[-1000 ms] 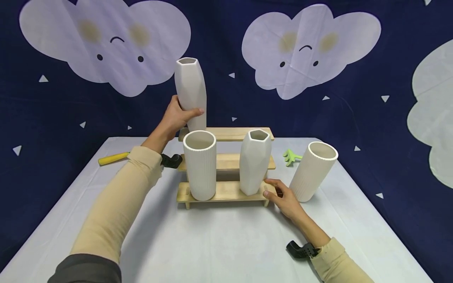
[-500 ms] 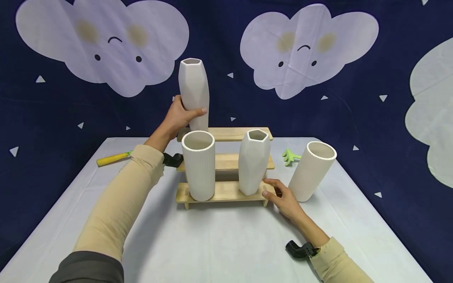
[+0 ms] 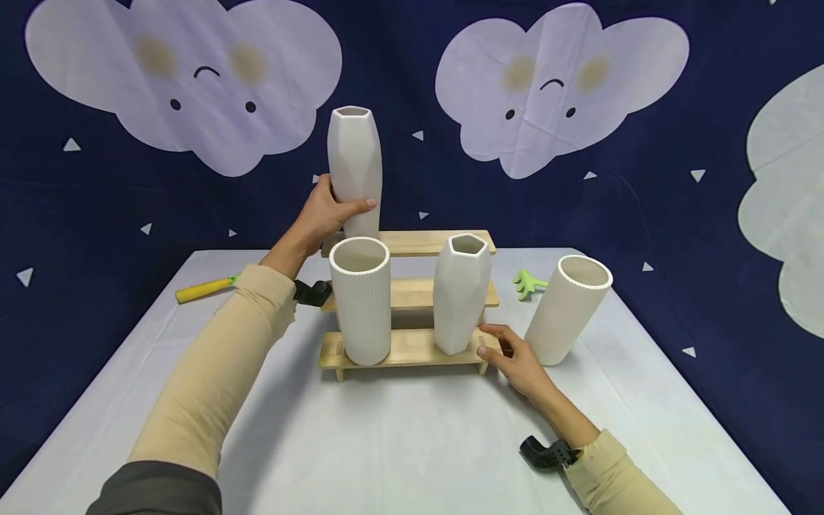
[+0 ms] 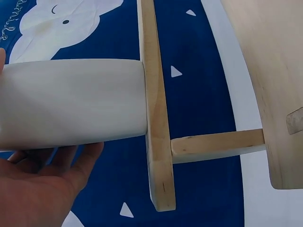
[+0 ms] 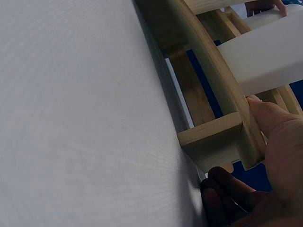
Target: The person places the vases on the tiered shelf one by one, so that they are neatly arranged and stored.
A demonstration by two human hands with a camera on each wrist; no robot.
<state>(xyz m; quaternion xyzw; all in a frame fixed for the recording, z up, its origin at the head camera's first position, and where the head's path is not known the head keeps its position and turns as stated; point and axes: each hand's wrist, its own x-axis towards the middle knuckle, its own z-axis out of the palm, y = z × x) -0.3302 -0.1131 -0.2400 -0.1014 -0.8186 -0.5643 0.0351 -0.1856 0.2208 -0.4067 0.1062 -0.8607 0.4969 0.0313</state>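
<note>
In the head view my left hand (image 3: 328, 212) grips the lower part of a tall white faceted vase (image 3: 354, 154), thumb across its front. The left wrist view has the base of this vase (image 4: 75, 99) right at the top shelf (image 4: 155, 90), upright. My right hand (image 3: 523, 363) holds the right end of the bottom shelf of a three-tier wooden stand (image 3: 412, 346). The right wrist view has the thumb on the shelf's top edge and the other fingers low beside the leg. On that bottom shelf stand a ribbed white vase (image 3: 363, 307) and a second faceted vase (image 3: 460, 297).
Another ribbed vase (image 3: 566, 311) stands on the white table (image 3: 399, 443), right of the stand. Behind it lies a small green rake (image 3: 528, 283). A yellow-handled tool (image 3: 204, 289) lies at the left, near the left forearm. A dark blue cloud-print cloth (image 3: 399, 179) hangs behind.
The left hand's vase has shifted slightly to the right over the top shelf and become more upright. The right hand keeps its hold on the stand.
</note>
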